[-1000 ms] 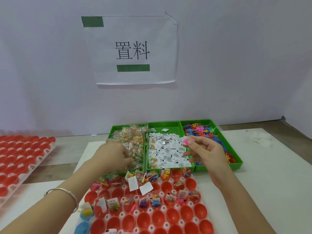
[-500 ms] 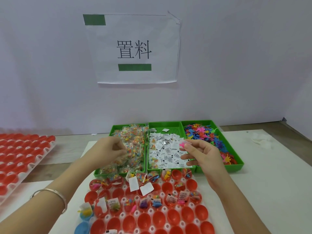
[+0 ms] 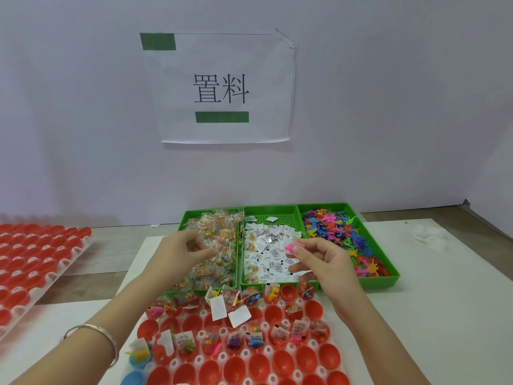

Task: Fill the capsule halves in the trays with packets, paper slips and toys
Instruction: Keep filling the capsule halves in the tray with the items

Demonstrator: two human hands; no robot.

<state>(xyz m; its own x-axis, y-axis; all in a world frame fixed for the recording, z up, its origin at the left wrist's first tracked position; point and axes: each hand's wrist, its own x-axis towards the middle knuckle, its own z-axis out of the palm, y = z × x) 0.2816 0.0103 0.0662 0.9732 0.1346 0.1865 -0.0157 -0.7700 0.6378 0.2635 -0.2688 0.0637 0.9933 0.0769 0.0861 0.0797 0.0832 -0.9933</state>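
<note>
The left hand (image 3: 183,254) has curled its fingers over the clear packets (image 3: 222,234) in the green plastic tray (image 3: 194,211), grip unclear; the right hand (image 3: 324,262) pinches a small pink toy (image 3: 289,248).

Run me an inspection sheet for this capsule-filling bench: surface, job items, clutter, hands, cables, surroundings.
Surface: white mat on a wooden bench top.
Job's things: three green bins side by side: packets bin, slips bin, toys bin. Near capsule tray has its far rows partly filled and its near rows empty. Left capsule tray looks unfilled.
Clutter: crumpled white wad on the mat; blue capsule halves at the near tray's left corner.
Grippers: left hand pinches a clear packet over the packets bin; right hand pinches a pink toy over the slips bin.
Cables: nothing seen.
Surroundings: pale wall with a taped paper sign.
</note>
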